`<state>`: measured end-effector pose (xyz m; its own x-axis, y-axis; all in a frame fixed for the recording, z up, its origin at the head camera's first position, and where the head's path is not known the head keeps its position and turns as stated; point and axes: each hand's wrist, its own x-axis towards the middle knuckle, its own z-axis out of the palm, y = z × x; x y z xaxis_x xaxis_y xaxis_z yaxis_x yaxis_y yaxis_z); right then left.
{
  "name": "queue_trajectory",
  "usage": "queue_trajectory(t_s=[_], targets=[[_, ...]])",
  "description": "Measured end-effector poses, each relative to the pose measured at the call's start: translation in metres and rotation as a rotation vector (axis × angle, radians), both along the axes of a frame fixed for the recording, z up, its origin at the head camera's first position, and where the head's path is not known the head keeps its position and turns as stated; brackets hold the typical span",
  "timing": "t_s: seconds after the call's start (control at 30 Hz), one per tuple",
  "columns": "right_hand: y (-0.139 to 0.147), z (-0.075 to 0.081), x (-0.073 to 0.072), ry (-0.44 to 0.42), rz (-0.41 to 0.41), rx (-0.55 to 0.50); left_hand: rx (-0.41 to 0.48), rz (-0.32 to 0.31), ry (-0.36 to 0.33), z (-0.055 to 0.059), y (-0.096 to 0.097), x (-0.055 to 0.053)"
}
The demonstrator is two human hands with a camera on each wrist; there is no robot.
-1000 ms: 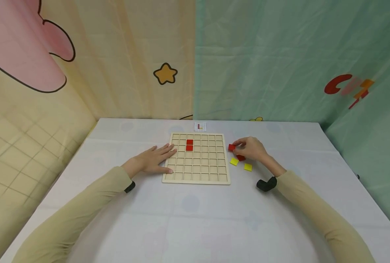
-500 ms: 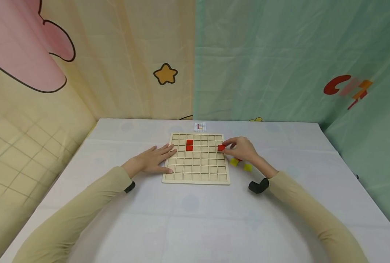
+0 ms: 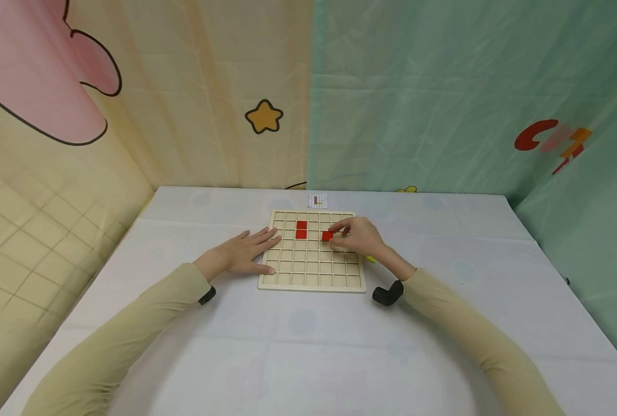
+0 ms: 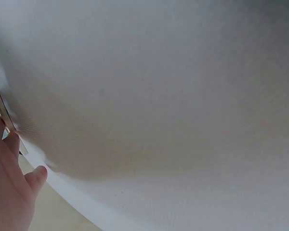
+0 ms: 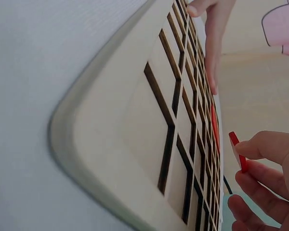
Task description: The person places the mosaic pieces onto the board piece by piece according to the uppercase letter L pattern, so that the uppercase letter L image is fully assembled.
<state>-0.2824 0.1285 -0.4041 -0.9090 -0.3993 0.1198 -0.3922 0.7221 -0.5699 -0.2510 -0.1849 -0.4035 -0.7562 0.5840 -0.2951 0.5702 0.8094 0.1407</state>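
A pale wooden grid board (image 3: 311, 287) lies on the table, with two red square tiles (image 3: 301, 229) set one above the other in its upper cells. My left hand (image 3: 238, 254) rests spread on the board's left edge, fingers straight; the left wrist view shows part of that hand (image 4: 9, 183) at the rim. Between thumb and fingertips my right hand (image 3: 360, 236) pinches a third red tile (image 3: 327, 236), held over the right half of the board. In the right wrist view this tile (image 5: 238, 152) is raised above the grid, tilted.
A small printed grid card (image 3: 317, 200) lies beyond the board's far edge. Part of a yellow tile (image 3: 371, 259) shows beside the board's right edge, under my right forearm, which hides the spot around it. Curtains (image 3: 417, 104) stand behind the table.
My right hand has carried the red tile leftward from beside the board to over it. Its arm now covers most of the loose tiles. My left hand has stayed put.
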Motion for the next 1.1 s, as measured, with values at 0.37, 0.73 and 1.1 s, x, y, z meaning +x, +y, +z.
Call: queue_trajectory(t_s=[0.37,0.73,1.1], targets=[[-0.03,0.0,-0.001,-0.055,0.033,-0.016,-0.01,0.004,-0.004,0.001,0.001,0.0],[-0.048,-0.001,-0.001,-0.068,0.059,0.008,-0.005,0.002,-0.004,0.001,0.001,0.0],[-0.056,-0.009,-0.002,-0.051,0.091,0.019,-0.001,0.003,-0.008,-0.001,0.0,-0.001]])
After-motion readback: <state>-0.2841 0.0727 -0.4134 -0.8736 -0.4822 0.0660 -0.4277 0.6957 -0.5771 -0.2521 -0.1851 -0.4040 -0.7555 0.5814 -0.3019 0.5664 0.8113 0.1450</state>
